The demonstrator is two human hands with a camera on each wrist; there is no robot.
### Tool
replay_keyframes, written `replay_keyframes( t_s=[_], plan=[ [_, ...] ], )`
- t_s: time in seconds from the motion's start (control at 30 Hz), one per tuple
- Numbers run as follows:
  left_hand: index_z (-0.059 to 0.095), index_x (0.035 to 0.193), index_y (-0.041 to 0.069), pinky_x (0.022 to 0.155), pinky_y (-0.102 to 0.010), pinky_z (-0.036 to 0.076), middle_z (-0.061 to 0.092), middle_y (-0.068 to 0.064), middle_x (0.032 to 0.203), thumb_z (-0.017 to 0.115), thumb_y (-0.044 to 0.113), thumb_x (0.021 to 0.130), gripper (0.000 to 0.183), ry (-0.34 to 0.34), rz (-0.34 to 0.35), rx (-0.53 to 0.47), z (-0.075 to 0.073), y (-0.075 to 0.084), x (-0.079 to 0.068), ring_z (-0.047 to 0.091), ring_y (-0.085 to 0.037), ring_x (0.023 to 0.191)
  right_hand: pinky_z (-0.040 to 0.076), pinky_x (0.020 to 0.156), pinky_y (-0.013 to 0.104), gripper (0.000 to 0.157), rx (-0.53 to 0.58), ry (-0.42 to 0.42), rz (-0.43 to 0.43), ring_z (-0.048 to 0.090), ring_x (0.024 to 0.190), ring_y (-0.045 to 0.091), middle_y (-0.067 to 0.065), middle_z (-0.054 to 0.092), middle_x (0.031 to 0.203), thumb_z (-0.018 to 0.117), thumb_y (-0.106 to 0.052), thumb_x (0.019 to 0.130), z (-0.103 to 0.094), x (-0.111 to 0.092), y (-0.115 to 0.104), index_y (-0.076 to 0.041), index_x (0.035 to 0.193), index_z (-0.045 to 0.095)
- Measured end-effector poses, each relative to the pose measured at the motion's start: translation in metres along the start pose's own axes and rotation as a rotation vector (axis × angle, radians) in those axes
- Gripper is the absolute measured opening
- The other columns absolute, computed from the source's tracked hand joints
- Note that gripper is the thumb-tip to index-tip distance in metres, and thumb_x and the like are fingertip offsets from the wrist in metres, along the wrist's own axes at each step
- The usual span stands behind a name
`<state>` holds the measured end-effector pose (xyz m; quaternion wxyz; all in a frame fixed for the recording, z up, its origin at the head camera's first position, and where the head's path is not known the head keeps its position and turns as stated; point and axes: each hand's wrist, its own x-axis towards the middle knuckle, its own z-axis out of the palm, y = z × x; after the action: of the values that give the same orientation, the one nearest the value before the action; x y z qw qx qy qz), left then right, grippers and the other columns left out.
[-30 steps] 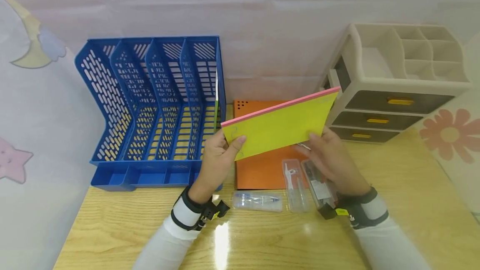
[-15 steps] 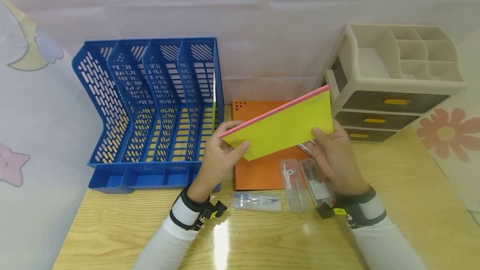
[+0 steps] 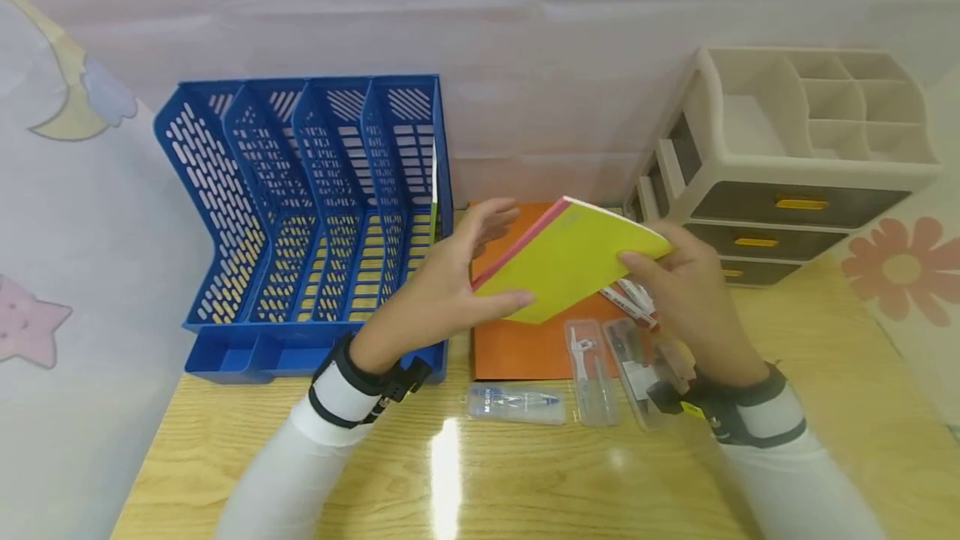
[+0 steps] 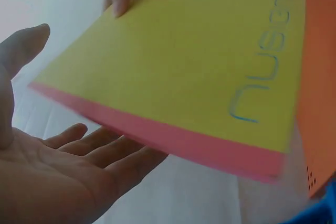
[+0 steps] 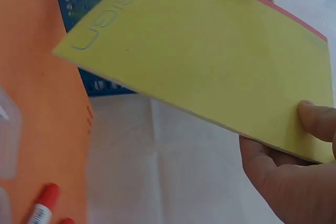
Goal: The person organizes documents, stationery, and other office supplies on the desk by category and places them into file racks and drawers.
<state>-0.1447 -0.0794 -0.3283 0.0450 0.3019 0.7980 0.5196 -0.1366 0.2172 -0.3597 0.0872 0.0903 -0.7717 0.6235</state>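
A yellow notebook (image 3: 573,261) with a pink spine is held up over the orange folder (image 3: 517,348), tilted in the air. My right hand (image 3: 686,290) pinches its edge, thumb on the yellow cover and fingers underneath, as the right wrist view shows too. At the spine side, my left hand (image 3: 465,265) is spread with thumb and fingers apart. In the left wrist view the left hand's fingers (image 4: 123,161) lie beneath the pink spine, and its thumb stands away from the cover. Blue lettering runs along one end of the cover.
A blue file rack (image 3: 315,215) with a green-edged booklet (image 3: 433,190) in its right slot stands left. Beige drawers (image 3: 810,182) stand right. White markers with red ends (image 3: 633,302), a compass case (image 3: 592,373), another clear case (image 3: 637,373) and a pen pack (image 3: 516,403) lie in front.
My left hand has loosened from the notebook and spread its fingers, its forearm swinging left. The notebook has turned more steeply in my right hand, uncovering more of the markers.
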Motion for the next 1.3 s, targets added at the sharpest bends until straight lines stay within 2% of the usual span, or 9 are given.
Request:
replay_keyframes(
  t_s=[0.1, 0.27, 0.37, 0.47, 0.77, 0.83, 0.97, 1.07, 1.3],
  plan=[
    [0.029, 0.159, 0.018, 0.119, -0.04, 0.042, 0.047, -0.006, 0.157, 0.082, 0.025, 0.089, 0.088, -0.042, 0.001, -0.007, 0.006, 0.001, 0.006, 0.05, -0.02, 0.141, 0.057, 0.072, 0.013, 0.021, -0.207, -0.026, -0.128, 0.067, 0.08, 0.003, -0.017, 0.069, 0.099, 0.072, 0.005, 0.092, 0.002, 0.002, -0.012, 0.001, 0.113, 0.07],
    [0.052, 0.146, 0.011, 0.088, -0.029, 0.058, 0.068, -0.004, 0.126, 0.076, 0.014, 0.093, 0.058, -0.041, -0.029, -0.131, 0.019, -0.005, 0.007, 0.066, -0.011, 0.093, 0.056, 0.059, 0.015, 0.029, -0.303, -0.11, -0.294, 0.068, 0.071, 0.001, -0.01, 0.073, 0.098, 0.073, 0.014, 0.086, 0.01, 0.001, -0.025, 0.002, 0.112, 0.071],
    [0.066, 0.089, 0.004, 0.056, -0.021, 0.049, 0.059, 0.003, 0.069, 0.07, 0.012, 0.098, 0.013, -0.032, -0.114, -0.197, 0.025, -0.008, 0.003, 0.053, -0.008, 0.059, 0.052, 0.051, 0.015, 0.029, -0.347, -0.124, -0.329, 0.067, 0.067, -0.001, 0.004, 0.076, 0.096, 0.075, 0.011, 0.086, 0.017, -0.001, -0.03, -0.002, 0.112, 0.072],
    [0.033, 0.057, 0.013, 0.044, -0.024, 0.022, 0.024, 0.006, 0.052, 0.066, 0.016, 0.101, 0.056, -0.011, -0.167, -0.173, 0.026, -0.009, -0.002, 0.023, -0.011, 0.044, 0.051, 0.052, 0.015, 0.03, -0.375, -0.128, -0.339, 0.066, 0.066, -0.001, 0.01, 0.077, 0.098, 0.076, 0.009, 0.086, 0.02, -0.002, -0.031, -0.003, 0.113, 0.073],
    [0.023, 0.058, 0.013, 0.047, -0.024, 0.019, 0.017, 0.005, 0.056, 0.064, 0.022, 0.103, 0.062, 0.035, -0.178, -0.132, 0.022, -0.009, -0.019, 0.017, -0.012, 0.046, 0.059, 0.09, 0.021, 0.058, -0.198, -0.272, -0.355, 0.07, 0.111, 0.006, 0.009, 0.068, 0.134, 0.071, 0.016, 0.087, 0.015, -0.001, -0.021, -0.007, 0.138, 0.06],
    [0.043, 0.06, 0.006, 0.049, -0.023, 0.025, 0.032, 0.003, 0.056, 0.064, 0.02, 0.104, 0.05, 0.061, -0.172, -0.141, 0.02, -0.007, -0.024, 0.025, -0.012, 0.049, 0.055, 0.097, 0.02, 0.062, -0.191, -0.275, -0.34, 0.067, 0.115, 0.005, 0.009, 0.065, 0.139, 0.07, 0.016, 0.088, 0.013, -0.002, -0.019, -0.008, 0.143, 0.056],
    [0.075, 0.111, -0.001, 0.071, -0.022, 0.054, 0.077, -0.009, 0.093, 0.064, 0.016, 0.103, 0.022, 0.136, -0.15, -0.146, 0.016, -0.003, -0.034, 0.064, -0.015, 0.073, 0.046, 0.107, 0.015, 0.07, -0.275, -0.267, -0.316, 0.062, 0.123, 0.0, 0.01, 0.06, 0.146, 0.069, 0.012, 0.09, 0.006, -0.004, -0.014, -0.014, 0.152, 0.049],
    [0.071, 0.128, 0.0, 0.091, -0.031, 0.06, 0.076, -0.014, 0.12, 0.065, 0.014, 0.102, 0.03, 0.183, -0.14, -0.173, 0.013, -0.001, -0.042, 0.073, -0.023, 0.105, 0.041, 0.11, 0.012, 0.072, -0.405, -0.251, -0.303, 0.056, 0.134, 0.003, 0.008, 0.058, 0.15, 0.071, 0.003, 0.093, 0.0, -0.004, -0.01, -0.019, 0.156, 0.045],
    [0.071, 0.125, -0.002, 0.078, -0.027, 0.06, 0.076, -0.019, 0.107, 0.067, 0.01, 0.1, 0.028, 0.303, -0.181, -0.168, -0.004, 0.006, -0.065, 0.072, -0.022, 0.09, 0.044, 0.109, 0.061, 0.075, -0.581, -0.256, -0.287, 0.051, 0.141, 0.036, 0.004, 0.044, 0.163, 0.072, -0.014, 0.097, -0.013, 0.0, 0.003, -0.028, 0.161, 0.036]
  ],
)
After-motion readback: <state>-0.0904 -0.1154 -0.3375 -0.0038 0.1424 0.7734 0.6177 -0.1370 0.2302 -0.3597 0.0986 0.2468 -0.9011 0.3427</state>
